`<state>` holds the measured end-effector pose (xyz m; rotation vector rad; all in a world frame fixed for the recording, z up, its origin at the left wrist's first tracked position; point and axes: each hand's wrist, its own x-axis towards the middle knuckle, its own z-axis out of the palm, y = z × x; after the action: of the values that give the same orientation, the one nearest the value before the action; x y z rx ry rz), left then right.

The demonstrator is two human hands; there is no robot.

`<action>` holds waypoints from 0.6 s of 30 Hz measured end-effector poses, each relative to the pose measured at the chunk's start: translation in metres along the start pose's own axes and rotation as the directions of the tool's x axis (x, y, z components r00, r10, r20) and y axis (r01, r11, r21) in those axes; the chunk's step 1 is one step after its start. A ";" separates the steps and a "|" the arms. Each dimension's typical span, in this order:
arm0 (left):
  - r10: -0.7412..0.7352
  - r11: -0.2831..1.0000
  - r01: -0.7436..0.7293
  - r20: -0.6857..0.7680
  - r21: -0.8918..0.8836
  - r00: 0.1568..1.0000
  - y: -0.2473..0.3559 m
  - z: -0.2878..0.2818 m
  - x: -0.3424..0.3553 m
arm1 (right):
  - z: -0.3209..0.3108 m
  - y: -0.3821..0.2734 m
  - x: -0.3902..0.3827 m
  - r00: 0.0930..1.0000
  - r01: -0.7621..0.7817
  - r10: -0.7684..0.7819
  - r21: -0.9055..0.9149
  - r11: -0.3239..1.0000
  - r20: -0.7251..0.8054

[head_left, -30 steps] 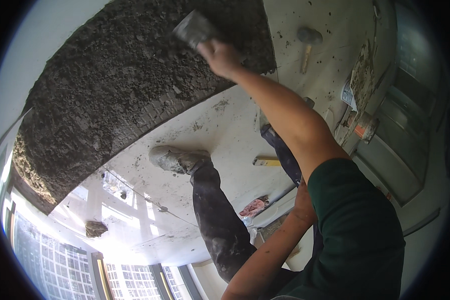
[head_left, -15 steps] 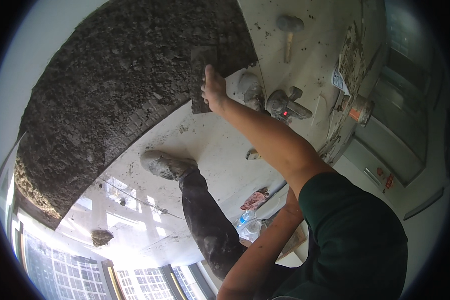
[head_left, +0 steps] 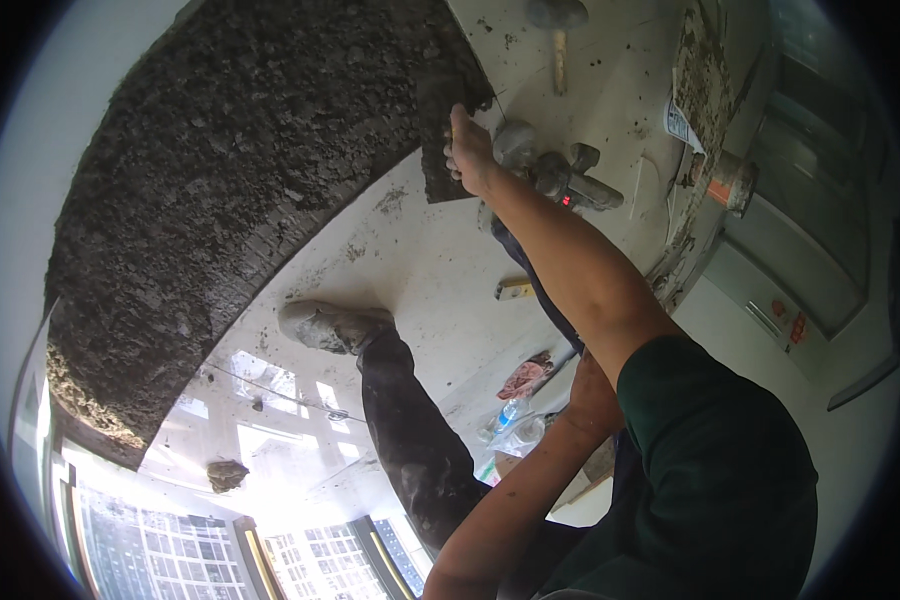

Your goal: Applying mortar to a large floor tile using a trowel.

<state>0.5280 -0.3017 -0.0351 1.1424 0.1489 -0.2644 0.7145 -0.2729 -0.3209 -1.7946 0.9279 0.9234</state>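
Observation:
My right hand [head_left: 470,152] is closed around the handle of a flat rectangular plastering trowel [head_left: 436,178]. The blade lies across the edge of a broad dark layer of wet mortar [head_left: 240,150], close to its right-hand corner. Part of the blade reaches past that edge over the pale floor. My left hand [head_left: 594,398] rests by my bent right leg, below my right upper arm; its fingers are hidden. Left of centre, my left shoe [head_left: 330,326] stands on the floor just short of the mortar.
A mallet [head_left: 558,45] lies at the top right. A grey tool with a red light [head_left: 567,190] sits beyond my right forearm, near a small yellow level [head_left: 515,289]. A bottle [head_left: 511,412] and pink cloth [head_left: 526,375] lie behind me. A mortar lump [head_left: 227,475] is near the windows.
My right hand and the trowel have moved right along the mortar edge, nearer its corner. The whole view has shifted slightly. My left hand stays by the leg.

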 end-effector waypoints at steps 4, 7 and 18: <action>-0.456 0.283 0.317 0.164 -0.905 0.875 -0.022 0.043 -0.017 | -0.002 0.028 -0.011 0.999 0.040 -0.041 -0.071 0.997 -0.014; -0.414 0.464 0.366 0.167 -0.807 0.895 -0.010 0.028 -0.002 | -0.010 0.025 -0.008 0.999 0.028 -0.028 0.002 1.000 -0.038; -0.139 0.986 0.155 0.210 -0.064 0.968 0.005 0.006 0.007 | -0.039 0.048 0.008 0.919 0.167 -0.112 0.117 0.979 -0.377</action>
<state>0.5358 -0.3066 -0.0299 1.0191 0.0613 -0.5019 0.6842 -0.3261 -0.3326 -1.9127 1.0530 0.4185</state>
